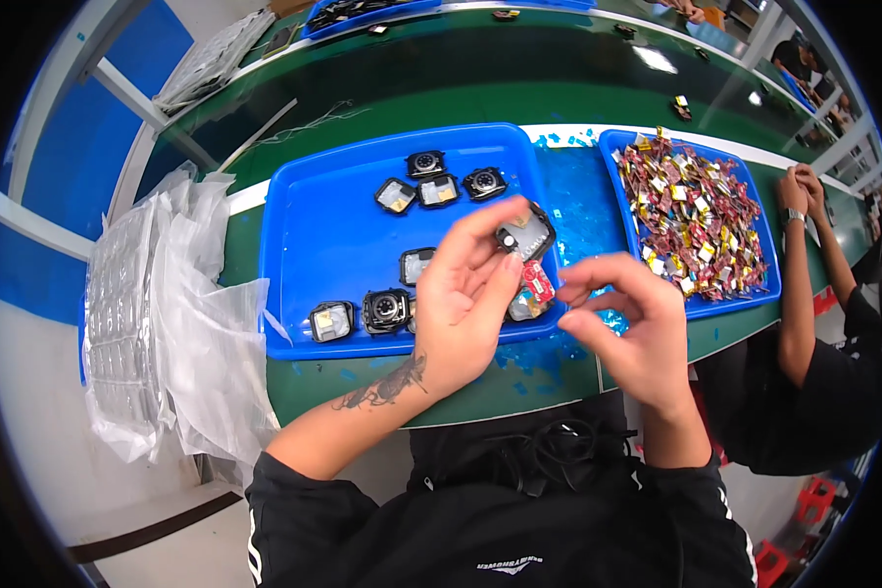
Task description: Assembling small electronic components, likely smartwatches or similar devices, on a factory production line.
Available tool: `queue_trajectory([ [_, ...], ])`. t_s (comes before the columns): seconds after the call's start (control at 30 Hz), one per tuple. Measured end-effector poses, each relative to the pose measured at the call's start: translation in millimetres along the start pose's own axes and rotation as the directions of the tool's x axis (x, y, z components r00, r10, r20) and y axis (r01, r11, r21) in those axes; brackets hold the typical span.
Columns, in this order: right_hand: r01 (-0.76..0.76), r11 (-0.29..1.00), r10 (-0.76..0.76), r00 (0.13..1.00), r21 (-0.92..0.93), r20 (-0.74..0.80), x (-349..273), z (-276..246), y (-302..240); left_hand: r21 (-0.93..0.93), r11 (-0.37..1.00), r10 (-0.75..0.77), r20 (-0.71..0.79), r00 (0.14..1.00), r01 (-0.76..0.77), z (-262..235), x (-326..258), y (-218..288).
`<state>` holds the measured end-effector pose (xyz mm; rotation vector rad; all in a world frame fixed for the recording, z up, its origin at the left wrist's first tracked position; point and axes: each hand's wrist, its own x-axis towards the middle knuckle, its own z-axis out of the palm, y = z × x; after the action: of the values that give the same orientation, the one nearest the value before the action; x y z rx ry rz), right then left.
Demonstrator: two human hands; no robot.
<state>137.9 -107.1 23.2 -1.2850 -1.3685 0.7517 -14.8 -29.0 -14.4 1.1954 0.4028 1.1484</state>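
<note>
My left hand [465,294] pinches a black square watch case [527,235] between thumb and fingers, tilted over the right side of a blue tray [333,216]. Its pale grey inside shows. Just below the case is a small red circuit board [537,280]; whether a wire joins the two I cannot tell. Beside that board, my right hand [637,318] is curled, with a gap between thumb and index finger and nothing visible in it. Several more black watch cases lie in the tray, some with a round lens face up, such as this case [386,310].
To the right, a second blue tray [776,257] holds a heap of red circuit boards with yellow and white parts. Blue scraps [583,201] litter the bench between the trays. Stacked clear plastic trays [118,314] stand at left. A co-worker's hands [802,186] are at far right. A green conveyor belt [461,78] runs behind.
</note>
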Motion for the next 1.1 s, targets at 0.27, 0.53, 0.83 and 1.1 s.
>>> queue_trajectory([
  [0.27,0.405,0.837,-0.403,0.911,-0.367,0.086,9,3,-5,0.267,0.963,-0.019,0.129,0.992,-0.016,-10,0,11],
  [0.53,-0.175,0.869,0.172,0.984,0.462,0.049,2,-4,11,0.467,0.879,-0.060,0.313,0.948,-0.099,-18,8,35],
  [0.83,-0.260,0.888,0.220,0.965,0.379,0.145,2,-16,11,0.693,0.429,0.313,0.488,0.815,-0.579,-14,6,21],
  [1.1,0.024,0.988,-0.012,0.996,-0.155,0.084,5,-20,-4,0.687,0.704,-0.034,0.285,0.958,-0.180,-8,-3,26],
])
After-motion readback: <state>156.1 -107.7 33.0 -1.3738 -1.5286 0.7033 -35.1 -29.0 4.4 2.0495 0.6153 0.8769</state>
